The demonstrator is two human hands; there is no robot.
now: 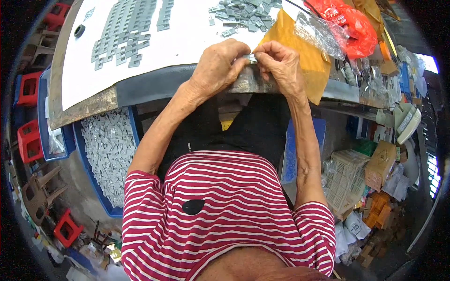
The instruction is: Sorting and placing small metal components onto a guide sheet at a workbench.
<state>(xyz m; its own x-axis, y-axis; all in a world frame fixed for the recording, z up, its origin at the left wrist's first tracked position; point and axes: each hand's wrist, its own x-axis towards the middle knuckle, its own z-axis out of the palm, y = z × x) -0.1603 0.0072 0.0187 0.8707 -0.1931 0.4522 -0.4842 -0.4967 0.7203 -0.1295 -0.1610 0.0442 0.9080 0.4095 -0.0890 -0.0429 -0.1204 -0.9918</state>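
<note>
Both my hands meet over the table's front edge, fingertips pinched close together. A small light-grey piece (252, 57) sits between them; the fingers cover most of it. My left hand (216, 64) grips it from the left with thumb and forefinger closed. From the other side, the thumb and forefinger of my right hand (282, 65) are closed on it too. Just beyond the hands lies a loose heap of grey flat pieces (248, 16). Farther left, similar grey pieces (123, 40) are laid out in overlapping rows on a white sheet (173, 44).
An orange-brown envelope (307, 65) and a red plastic bag (347, 28) lie right of my hands. A small black ring (79, 31) rests at the far left. Below the table, a blue bin (119, 210) holds many light-grey pieces. Red stools (29, 140) stand on the left.
</note>
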